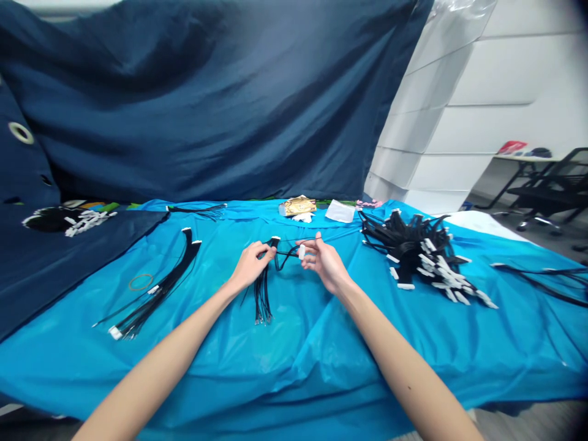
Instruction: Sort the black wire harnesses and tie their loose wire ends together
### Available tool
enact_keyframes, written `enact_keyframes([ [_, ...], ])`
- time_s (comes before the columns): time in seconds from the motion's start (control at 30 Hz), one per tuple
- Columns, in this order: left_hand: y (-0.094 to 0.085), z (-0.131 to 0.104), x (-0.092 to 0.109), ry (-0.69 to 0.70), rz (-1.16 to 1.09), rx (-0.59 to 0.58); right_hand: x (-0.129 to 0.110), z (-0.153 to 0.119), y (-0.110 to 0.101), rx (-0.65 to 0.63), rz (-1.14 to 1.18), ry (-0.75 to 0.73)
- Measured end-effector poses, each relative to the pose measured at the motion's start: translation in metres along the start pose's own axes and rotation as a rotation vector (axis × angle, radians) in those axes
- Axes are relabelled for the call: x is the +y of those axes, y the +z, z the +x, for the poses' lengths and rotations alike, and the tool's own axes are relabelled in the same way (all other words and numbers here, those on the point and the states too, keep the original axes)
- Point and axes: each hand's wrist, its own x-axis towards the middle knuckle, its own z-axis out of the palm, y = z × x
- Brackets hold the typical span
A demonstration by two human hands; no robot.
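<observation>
In the middle of the blue cloth, my left hand (pixel 253 263) pinches a black wire harness (pixel 263 300) just below its white end connector. The loose wires, with small metal tips, hang from it toward me. My right hand (pixel 325 262) is to the right, palm partly turned inward, with a white connector (pixel 302 252) at its fingertips. Black wires run from that connector back toward my left hand. A thin black wire also stretches past my right thumb. Part of the grip is hidden behind the fingers.
Black harnesses (pixel 172 275) and a rubber band (pixel 140 282) lie on the left. A large harness pile (pixel 413 251) is on the right, with loose wires (pixel 546 275) beyond. A gold packet (pixel 299 206) and white sheet (pixel 340 211) lie at the back, before a dark curtain (pixel 220 104).
</observation>
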Motion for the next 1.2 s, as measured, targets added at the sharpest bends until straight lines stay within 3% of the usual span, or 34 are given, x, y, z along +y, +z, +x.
enact_keyframes([
  [0.13, 0.0, 0.0, 0.002, -0.004, 0.022, 0.013, 0.001, 0.0, -0.003, -0.125, 0.054, 0.059],
  [0.27, 0.0, 0.0, 0.001, -0.028, 0.03, 0.017, -0.003, 0.0, -0.005, -0.199, 0.071, -0.024],
  [0.5, 0.001, 0.0, -0.002, -0.024, 0.058, 0.01, -0.01, -0.003, -0.004, -0.114, -0.08, -0.181],
  [0.67, 0.004, -0.001, -0.003, -0.011, 0.045, 0.029, -0.003, 0.0, -0.003, 0.005, -0.352, -0.246],
  [0.93, 0.005, -0.002, -0.002, -0.007, -0.018, 0.06, -0.001, -0.005, -0.002, -0.19, -0.589, -0.44],
  [1.07, 0.009, -0.002, -0.004, 0.052, -0.097, 0.156, 0.002, -0.002, -0.003, -0.123, -0.659, -0.544],
  [1.2, 0.008, -0.003, -0.003, 0.114, -0.072, 0.304, 0.004, 0.0, -0.004, 0.041, -0.689, -0.602],
])
